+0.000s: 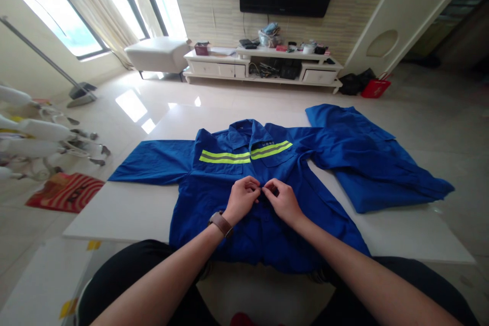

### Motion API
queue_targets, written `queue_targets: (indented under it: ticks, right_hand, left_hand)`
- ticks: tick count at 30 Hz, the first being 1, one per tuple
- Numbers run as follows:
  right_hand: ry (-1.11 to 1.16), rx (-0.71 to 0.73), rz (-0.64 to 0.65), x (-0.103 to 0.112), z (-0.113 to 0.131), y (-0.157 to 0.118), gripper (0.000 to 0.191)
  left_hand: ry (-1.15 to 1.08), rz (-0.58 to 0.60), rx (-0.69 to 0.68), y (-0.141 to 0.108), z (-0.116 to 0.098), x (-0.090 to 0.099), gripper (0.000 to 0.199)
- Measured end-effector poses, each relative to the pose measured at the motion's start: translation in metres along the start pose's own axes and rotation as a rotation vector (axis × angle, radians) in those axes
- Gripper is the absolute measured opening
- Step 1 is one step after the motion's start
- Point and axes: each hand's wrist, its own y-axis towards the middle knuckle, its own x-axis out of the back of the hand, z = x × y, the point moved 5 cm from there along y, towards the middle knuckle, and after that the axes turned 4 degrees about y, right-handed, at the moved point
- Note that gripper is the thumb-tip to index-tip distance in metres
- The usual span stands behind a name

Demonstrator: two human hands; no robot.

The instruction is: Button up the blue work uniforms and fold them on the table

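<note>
A blue work jacket [214,198] with yellow-green reflective strips across the chest lies face up on a white table, collar pointing away from me. Both sleeves are spread to the sides. At the middle of its front opening, my left hand [244,196], a brown watch strap at the wrist, pinches the front edge. My right hand [280,201] pinches the same edge just opposite, its fingertips almost touching those of the left. Any button between the fingers is too small to make out. To the right lies more folded blue clothing [367,183], partly under the jacket's sleeve.
The white table [416,229] ends close to my knees. A red patterned bag [64,192] lies on the floor at left, near white-covered metal items [42,132]. Further off stand a low TV cabinet [217,69] and a white bench [160,54].
</note>
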Motion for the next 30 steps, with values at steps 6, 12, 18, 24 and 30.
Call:
queue_targets:
  ticks: [6,12,18,24,30]
  right_hand:
    - [0.316,-0.293,-0.054,-0.003,-0.026,0.006,0.024]
    - [0.619,-0.616,0.037,-0.01,-0.04,0.001,0.027]
    - [0.311,-0.477,0.254,-0.017,-0.034,0.004,0.016]
    - [-0.077,-0.328,0.495,-0.023,-0.018,-0.01,0.011]
    - [-0.305,0.163,0.146,-0.002,0.013,-0.001,0.035]
  left_hand:
    - [-0.012,0.051,0.066,-0.002,0.001,-0.009,0.018]
    - [0.365,0.085,-0.052,-0.003,-0.016,-0.007,0.016]
    - [1.003,-0.015,-0.237,-0.004,-0.04,0.01,0.012]
    - [1.308,0.274,-0.168,-0.011,-0.02,0.008,0.016]
    - [1.442,0.365,-0.302,-0.028,-0.013,-0.01,0.028]
